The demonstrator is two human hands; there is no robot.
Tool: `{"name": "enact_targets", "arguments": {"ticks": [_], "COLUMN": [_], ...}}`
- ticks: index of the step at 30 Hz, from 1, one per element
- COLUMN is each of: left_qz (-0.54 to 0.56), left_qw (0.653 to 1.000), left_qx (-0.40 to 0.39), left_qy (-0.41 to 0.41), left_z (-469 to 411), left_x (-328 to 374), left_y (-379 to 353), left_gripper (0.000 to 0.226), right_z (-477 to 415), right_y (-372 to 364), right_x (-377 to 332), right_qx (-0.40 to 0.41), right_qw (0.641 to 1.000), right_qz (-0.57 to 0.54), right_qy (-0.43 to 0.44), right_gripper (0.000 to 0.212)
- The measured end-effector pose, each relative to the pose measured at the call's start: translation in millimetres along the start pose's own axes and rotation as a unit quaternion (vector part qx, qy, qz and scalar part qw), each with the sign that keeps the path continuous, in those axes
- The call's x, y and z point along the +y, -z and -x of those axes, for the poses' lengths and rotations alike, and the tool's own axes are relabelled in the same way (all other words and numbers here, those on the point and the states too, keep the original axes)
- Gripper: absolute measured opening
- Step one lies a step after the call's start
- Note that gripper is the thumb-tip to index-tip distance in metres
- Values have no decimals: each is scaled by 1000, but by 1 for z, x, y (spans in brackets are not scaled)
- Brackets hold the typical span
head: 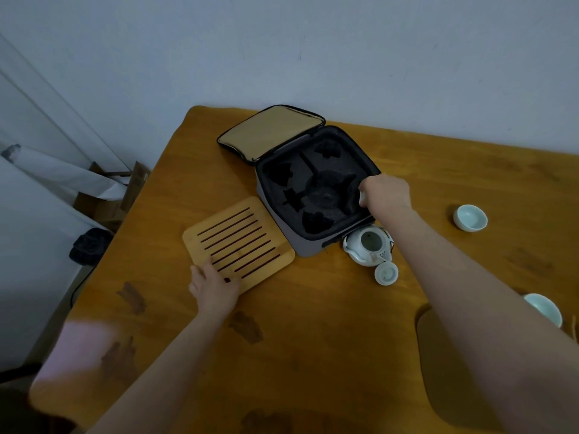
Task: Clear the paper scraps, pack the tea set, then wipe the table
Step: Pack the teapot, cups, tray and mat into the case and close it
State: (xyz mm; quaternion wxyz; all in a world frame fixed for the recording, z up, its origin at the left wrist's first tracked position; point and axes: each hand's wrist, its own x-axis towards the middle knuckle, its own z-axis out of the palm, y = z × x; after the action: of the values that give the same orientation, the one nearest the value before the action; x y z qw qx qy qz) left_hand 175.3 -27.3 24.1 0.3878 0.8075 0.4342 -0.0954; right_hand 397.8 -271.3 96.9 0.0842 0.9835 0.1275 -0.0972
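An open grey carry case (282,227) with black foam slots sits mid-table, its tan-lined lid (271,133) flipped back. My right hand (387,192) hovers over the case's right edge, fingers curled round a small white cup that barely shows. My left hand (214,285) rests flat on the near corner of the slatted bamboo tea tray (238,242). A white teapot (369,244) without its lid stands by the case's front corner, the lid (386,273) lying beside it. Two pale cups (470,217) (543,308) stand on the right.
The wooden table (313,339) abuts the white wall. A dark mat (445,371) lies at the near right under my forearm. Rolled paper and cardboard boxes (103,202) stand on the floor to the left, with a black object (89,245) near the table edge.
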Motion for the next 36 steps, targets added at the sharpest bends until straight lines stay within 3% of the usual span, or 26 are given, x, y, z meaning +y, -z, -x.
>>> {"name": "enact_targets", "arguments": {"ticks": [4, 8, 11, 14, 17, 22, 28, 36], "left_qz": [-43, -45, -53, -70, -103, -119, -159, -197], "left_qw": [998, 976, 944, 913, 875, 793, 808, 805], "left_qx": [31, 76, 81, 52, 57, 8, -81, -65], "left_qy": [-40, -198, -317, -399, -470, -597, -562, -556], "left_z": [5, 18, 27, 33, 45, 80, 96, 121], "left_x": [8, 42, 77, 107, 125, 125, 115, 131], "left_y": [-1, 0, -6, -20, -39, -82, -127, -162], "left_gripper": [80, 77, 74, 66, 55, 45, 54, 62], "right_z": [8, 7, 10, 31, 60, 96, 129, 146], "right_y": [-4, -4, -16, -32, -45, -68, -82, -95], "right_x": [-7, -5, 8, 19, 26, 55, 74, 114], "right_qx": [8, 16, 73, 173, 249, 251, 132, 89], "right_qw": [1000, 1000, 995, 963, 932, 931, 955, 962], "right_qz": [21, 10, -60, -200, -254, -262, -264, -247], "right_qy": [13, 18, 20, 51, 66, 26, -39, -79], "right_gripper": [35, 33, 21, 22, 24, 32, 42, 45]}}
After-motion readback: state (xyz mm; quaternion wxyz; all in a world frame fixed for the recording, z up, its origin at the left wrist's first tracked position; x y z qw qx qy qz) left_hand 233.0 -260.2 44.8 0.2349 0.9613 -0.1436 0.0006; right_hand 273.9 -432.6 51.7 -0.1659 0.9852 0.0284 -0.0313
